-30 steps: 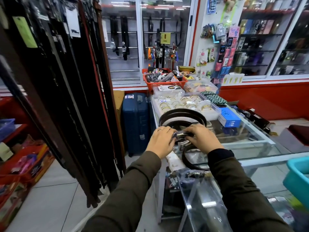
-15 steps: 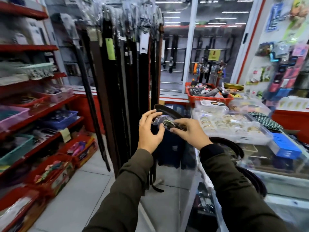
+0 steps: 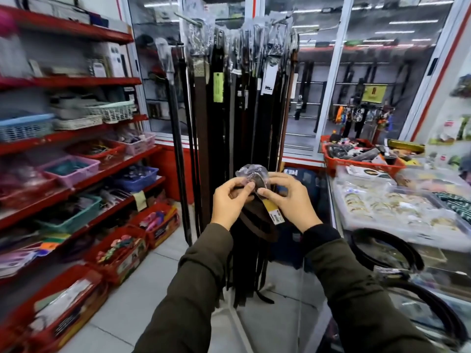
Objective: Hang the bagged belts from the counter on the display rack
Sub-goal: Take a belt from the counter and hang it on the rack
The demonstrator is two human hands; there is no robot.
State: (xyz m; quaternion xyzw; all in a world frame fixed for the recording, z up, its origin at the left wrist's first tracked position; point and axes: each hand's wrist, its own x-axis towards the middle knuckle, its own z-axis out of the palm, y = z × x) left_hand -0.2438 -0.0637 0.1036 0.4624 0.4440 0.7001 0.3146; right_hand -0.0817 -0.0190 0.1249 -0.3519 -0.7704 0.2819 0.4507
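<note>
Holding one bagged belt (image 3: 257, 200) at chest height in the head view, the left hand (image 3: 230, 202) and right hand (image 3: 290, 200) both pinch its plastic-wrapped buckle end, straps drooping below. It sits just before the display rack (image 3: 239, 98), unhung. Next, I judge, the bag's top must be raised to a rack hook. Two more belts (image 3: 387, 250) lie on the counter (image 3: 433, 276) at right.

Red shelves (image 3: 76, 82) at nine o'clock carry a white lattice basket (image 3: 112, 112), a blue basket (image 3: 24, 127) and a pink tray (image 3: 68, 169). At two o'clock a red-orange basket (image 3: 356, 159) stands behind a clear box of gold bangles (image 3: 392, 207). A blue suitcase (image 3: 303, 184) stands near centre.
</note>
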